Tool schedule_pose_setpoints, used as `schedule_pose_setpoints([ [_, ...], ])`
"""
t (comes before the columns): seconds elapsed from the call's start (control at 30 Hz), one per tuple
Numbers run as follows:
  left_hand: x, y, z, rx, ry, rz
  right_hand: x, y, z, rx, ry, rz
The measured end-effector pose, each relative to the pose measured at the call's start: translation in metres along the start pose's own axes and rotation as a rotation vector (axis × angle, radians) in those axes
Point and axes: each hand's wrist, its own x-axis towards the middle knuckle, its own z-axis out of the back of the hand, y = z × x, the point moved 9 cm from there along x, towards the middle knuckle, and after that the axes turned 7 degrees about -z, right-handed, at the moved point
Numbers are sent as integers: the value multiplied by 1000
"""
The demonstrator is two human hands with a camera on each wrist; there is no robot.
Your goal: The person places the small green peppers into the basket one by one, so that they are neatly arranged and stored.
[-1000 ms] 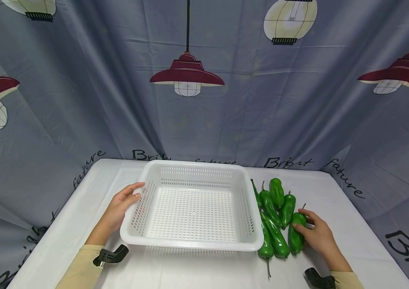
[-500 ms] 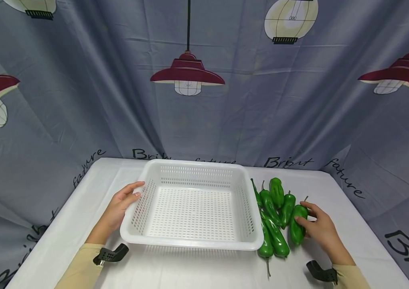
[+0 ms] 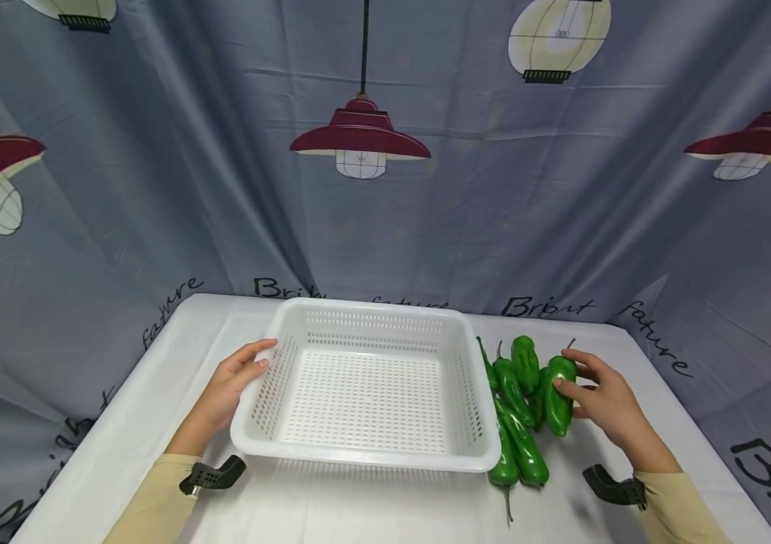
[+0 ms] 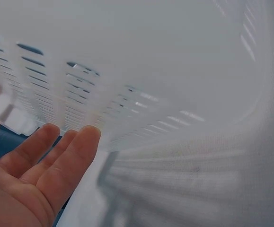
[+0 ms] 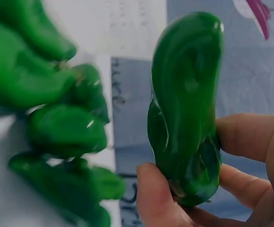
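Observation:
A glossy green pepper is pinched between the thumb and fingers of my right hand, its thin stem pointing up and away. The right wrist view shows this pepper close up, raised clear of the cloth. Several other green peppers lie bunched to its left, against the right side of a white perforated plastic basket. My left hand rests at the basket's left side. Its fairly straight fingers touch the outer wall in the left wrist view.
A white cloth covers the table under everything. Behind it hangs a blue-grey curtain printed with lamps and lettering. A black wrist mount sits at my right cuff, another at my left.
My right hand has lifted the pepper off the cloth and moved it away from me, so it now overlaps a neighbouring pepper. The left hand stays at the basket. The head view shifts slightly.

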Motion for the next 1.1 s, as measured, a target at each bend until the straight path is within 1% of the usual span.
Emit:
schedule_pose_setpoints([
  [0.23, 0, 4, -1, -32, -2, 22, 5, 31, -6, 46, 59, 50],
  [0.3, -1, 4, -2, -37, -4, 24, 6, 40, -9, 44, 75, 61],
  [0.47, -2, 4, -2, -40, -10, 27, 10, 64, -21, 46, 130, 94],
  [0.57, -2, 5, -2, -43, -12, 27, 12, 80, -31, 63, 177, 115],
  [0.73, -3, 4, -1, -55, -8, 16, 17, 106, -53, 93, 253, 128],
  [0.97, -1, 2, 1, -50, -14, 9, 24, 141, -96, 140, 353, 130],
  [1.1, 1, 1, 1, -53, -12, 6, 26, 159, -121, 191, 402, 133],
])
